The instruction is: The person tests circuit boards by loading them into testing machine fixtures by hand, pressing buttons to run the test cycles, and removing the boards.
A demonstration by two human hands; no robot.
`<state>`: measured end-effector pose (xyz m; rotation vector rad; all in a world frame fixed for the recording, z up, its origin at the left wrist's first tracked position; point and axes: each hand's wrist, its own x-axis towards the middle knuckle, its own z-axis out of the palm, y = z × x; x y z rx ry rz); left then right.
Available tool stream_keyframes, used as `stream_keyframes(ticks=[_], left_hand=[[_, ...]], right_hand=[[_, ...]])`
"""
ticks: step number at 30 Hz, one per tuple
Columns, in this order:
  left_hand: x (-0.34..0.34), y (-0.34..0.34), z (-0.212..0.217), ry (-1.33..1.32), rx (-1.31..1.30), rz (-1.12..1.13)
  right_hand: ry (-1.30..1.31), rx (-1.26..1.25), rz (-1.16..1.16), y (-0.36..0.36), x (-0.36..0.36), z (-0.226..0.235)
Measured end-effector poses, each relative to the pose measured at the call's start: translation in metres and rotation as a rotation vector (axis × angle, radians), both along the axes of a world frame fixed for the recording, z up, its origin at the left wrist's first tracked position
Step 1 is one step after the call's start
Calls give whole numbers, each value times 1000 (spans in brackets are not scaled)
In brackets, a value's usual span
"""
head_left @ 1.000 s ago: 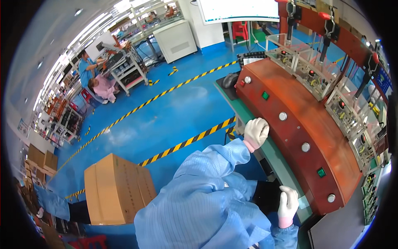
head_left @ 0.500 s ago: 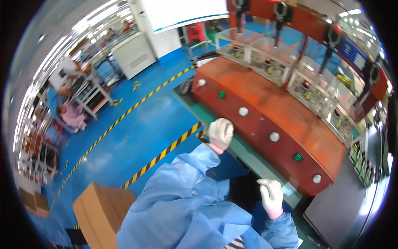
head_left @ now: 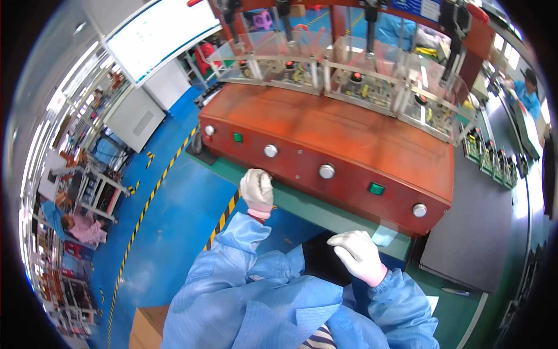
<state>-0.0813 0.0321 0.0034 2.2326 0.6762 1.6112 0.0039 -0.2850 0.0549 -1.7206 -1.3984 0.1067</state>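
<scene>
My left hand (head_left: 257, 191), in a white glove, hovers by the front edge of the green bench (head_left: 308, 210), just below the red-brown machine box (head_left: 331, 131). Its fingers are curled in, and nothing shows in them. Above my lap, short of the same edge, is my right hand (head_left: 358, 259), also gloved. Its fingers point left, with the thumb apart, and it holds nothing. Along the box's front are silver round buttons (head_left: 326, 171) and green square switches (head_left: 376, 188). Clear-covered fixtures (head_left: 363, 84) stand in a row behind the box, with toggle clamps (head_left: 372, 26) above them.
A dark grey mat (head_left: 465, 232) lies right of the box, with green circuit boards (head_left: 488, 157) behind it. A pen (head_left: 455, 291) rests on the bench at lower right. A cardboard box (head_left: 147, 328) stands at lower left. Other people sit or stand farther off.
My view has turned to the right, so the machine box sits farther left and more squarely ahead. My right hand has turned, its fingers now pointing left; the left stays curled.
</scene>
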Motion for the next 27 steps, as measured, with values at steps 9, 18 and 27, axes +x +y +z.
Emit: stream_keyframes(ticks=[9,18,27], left_hand=[[-5,4,-10,26,-81,-28],[-9,3,-7,47,-93,-49],[-7,5,-6,33,-87,-29]], right_hand=[[-128,37,18,1,2,0],[-66,42,-1,-3,-2,-4],[-87,40,-10,1,-2,-7]])
